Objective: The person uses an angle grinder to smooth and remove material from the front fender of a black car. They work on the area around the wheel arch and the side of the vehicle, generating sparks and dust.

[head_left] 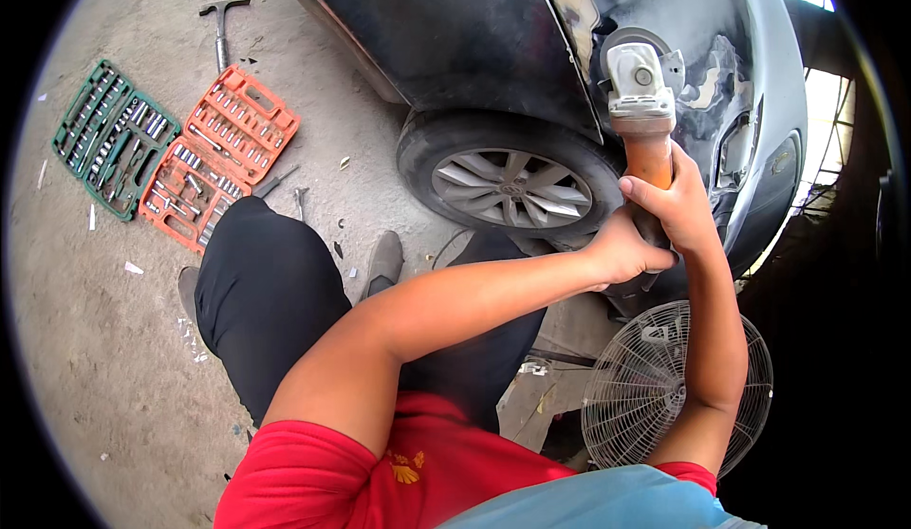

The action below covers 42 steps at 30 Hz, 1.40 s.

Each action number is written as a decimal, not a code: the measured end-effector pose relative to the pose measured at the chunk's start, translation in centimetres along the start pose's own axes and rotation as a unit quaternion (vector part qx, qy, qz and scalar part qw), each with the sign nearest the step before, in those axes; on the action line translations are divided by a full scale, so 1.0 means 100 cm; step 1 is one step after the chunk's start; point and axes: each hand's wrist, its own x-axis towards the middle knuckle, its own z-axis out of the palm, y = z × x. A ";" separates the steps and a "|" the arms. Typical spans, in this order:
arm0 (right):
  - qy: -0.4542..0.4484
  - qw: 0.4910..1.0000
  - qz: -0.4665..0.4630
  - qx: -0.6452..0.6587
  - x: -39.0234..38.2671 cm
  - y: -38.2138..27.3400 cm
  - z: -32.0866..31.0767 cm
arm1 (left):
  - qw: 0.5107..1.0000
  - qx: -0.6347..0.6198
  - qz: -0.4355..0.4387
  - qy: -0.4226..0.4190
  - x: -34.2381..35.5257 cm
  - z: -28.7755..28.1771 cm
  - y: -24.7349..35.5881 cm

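Note:
Both my hands are wrapped round an orange angle grinder [649,156] with a pale metal head. My right hand [685,204] grips its body from the right side, near the middle. Lower down, my left hand [622,244] closes round the rear end of the tool. The grinder's round disc [628,39] is up against the dark car's [446,26] rear body panel; whether it touches cannot be made out. Around it the panel shows bare, whitish sanded patches [714,74]. Just left of my hands is the car's wheel [512,185] with silver spokes.
A green socket tool case [116,140] and an orange socket tool case [220,154] lie unfolded on the concrete floor at left. A hammer [222,31] lies beyond them. A large round wire fan guard [607,396] is close below my right arm. Paper scraps litter the floor.

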 end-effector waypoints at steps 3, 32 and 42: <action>0.001 0.999 -0.021 -0.031 0.004 -0.013 0.002 | 1.000 -0.029 0.000 0.004 0.002 0.004 0.005; -0.042 0.988 0.011 -0.147 0.038 -0.076 -0.007 | 0.978 -0.206 0.023 -0.032 0.023 0.015 0.055; -0.058 0.987 0.009 -0.152 0.048 -0.095 -0.010 | 0.972 -0.229 0.052 -0.004 0.028 0.021 0.075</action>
